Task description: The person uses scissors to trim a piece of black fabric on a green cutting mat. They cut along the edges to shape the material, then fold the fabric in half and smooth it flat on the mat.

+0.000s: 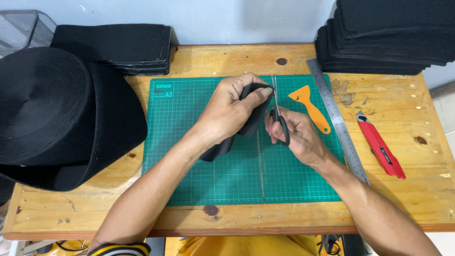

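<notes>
Yellow cloth shows at the bottom edge of the frame, under our two forearms. Just above frame centre, our left hand is curled tight around a black fabric strip, thumb and fingers pinching its upper end while the rest hangs down below the palm toward the green cutting mat. Beside it, our right hand has its fingers closed through the black handles of a pair of scissors; the blades point toward the top of the frame and lie against the strip's right edge. Whether the blades are parted we cannot tell.

Right of the scissors, an orange plastic scraper lies on the mat. A steel ruler runs diagonally along the mat's right edge, and a red utility knife lies further right on the wooden table. At the left of the frame sits a big roll of black fabric. Stacks of cut black fabric pieces occupy the upper left and the upper right, against the pale wall.
</notes>
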